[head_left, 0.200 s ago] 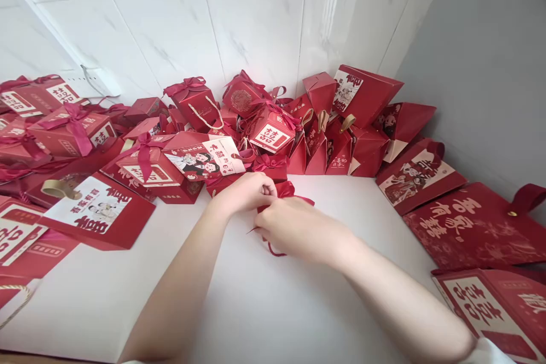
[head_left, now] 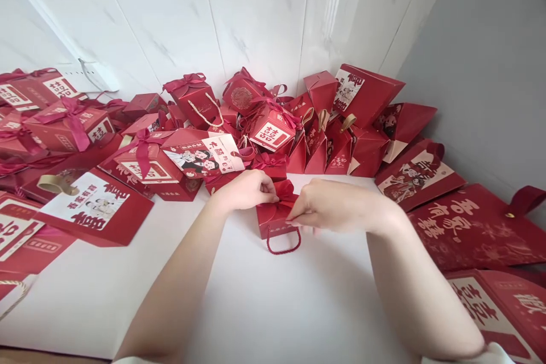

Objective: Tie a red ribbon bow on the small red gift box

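Nearest me the white tabletop (head_left: pixel 264 307) lies bare between my two forearms; just beyond it stands the small red gift box (head_left: pixel 273 219), near the middle of the table, its cord handle (head_left: pixel 284 244) looping toward me off the near edge. My left hand (head_left: pixel 245 190) is curled at the box's left top corner, fingertips pinched on the red ribbon bow (head_left: pixel 285 192); my right hand (head_left: pixel 336 207) comes in from the right, fingers drawn together and nipping the ribbon tail at the top of the box. I judge the step in hand to be tying or dressing the bow on the box's closure; the next move, as I read it, calls for an even, gentle pull from both sides so the loops sit flat without tearing the card. Farther off, flat red bags (head_left: pixel 464 227) lie to the right and printed cartons (head_left: pixel 91 207) to the left; farthest, a heap of finished red boxes (head_left: pixel 273 125) rests against the tiled wall (head_left: pixel 256 17).
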`<state>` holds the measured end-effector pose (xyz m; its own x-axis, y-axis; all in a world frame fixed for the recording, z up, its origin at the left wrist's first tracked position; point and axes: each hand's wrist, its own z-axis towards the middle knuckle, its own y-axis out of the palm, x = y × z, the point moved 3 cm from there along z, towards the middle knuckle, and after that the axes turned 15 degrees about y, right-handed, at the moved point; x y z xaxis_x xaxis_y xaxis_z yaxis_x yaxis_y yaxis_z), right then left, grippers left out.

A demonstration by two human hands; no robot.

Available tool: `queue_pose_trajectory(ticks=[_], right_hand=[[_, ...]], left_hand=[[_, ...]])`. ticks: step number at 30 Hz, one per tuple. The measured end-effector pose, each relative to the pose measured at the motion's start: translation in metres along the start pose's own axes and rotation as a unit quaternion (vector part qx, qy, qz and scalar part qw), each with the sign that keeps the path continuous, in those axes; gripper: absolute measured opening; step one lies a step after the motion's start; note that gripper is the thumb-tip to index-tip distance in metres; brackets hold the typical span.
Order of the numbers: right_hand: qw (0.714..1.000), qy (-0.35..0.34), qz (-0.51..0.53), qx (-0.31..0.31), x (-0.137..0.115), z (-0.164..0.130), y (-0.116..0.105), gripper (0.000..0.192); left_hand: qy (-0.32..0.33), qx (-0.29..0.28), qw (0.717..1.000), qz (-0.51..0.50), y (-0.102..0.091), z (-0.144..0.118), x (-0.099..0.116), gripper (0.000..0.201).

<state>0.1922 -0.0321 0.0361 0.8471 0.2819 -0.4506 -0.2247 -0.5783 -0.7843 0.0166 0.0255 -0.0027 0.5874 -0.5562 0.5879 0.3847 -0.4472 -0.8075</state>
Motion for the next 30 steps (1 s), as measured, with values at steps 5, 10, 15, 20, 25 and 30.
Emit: queue_pose_trajectory(ticks=[5, 10, 15, 20, 25, 30], right_hand=[[0.985, 0.118, 0.089, -0.092, 0.023, 0.006, -0.003, 0.02], [0.986, 0.075, 0.091, -0.12, 0.02, -0.003, -0.004, 0.024], [0.973, -0.013, 0.12, -0.195, 0.018, -0.021, -0.008, 0.032], [0.989, -0.005, 0.127, 0.073, 0.033, -0.001, -0.027, 0.035], [0.998, 0.053, 0.018, 0.013, 0.05, 0.036, -0.016, 0.031], [0.997, 0.043, 0.026, 0.059, 0.051, 0.04, -0.018, 0.014]], left_hand=[[0.002, -0.008, 1.0, -0.004, -0.001, 0.0, 0.003, 0.024], [0.005, -0.005, 1.0, 0.029, 0.001, 0.001, 0.002, 0.026], [0.007, 0.014, 0.999, 0.042, 0.002, 0.001, -0.002, 0.027], [0.001, 0.0, 1.0, -0.014, 0.0, -0.002, 0.003, 0.024], [-0.002, 0.002, 1.0, -0.031, -0.001, -0.002, 0.006, 0.025], [0.007, 0.001, 1.0, -0.024, 0.001, -0.001, 0.004, 0.025]])
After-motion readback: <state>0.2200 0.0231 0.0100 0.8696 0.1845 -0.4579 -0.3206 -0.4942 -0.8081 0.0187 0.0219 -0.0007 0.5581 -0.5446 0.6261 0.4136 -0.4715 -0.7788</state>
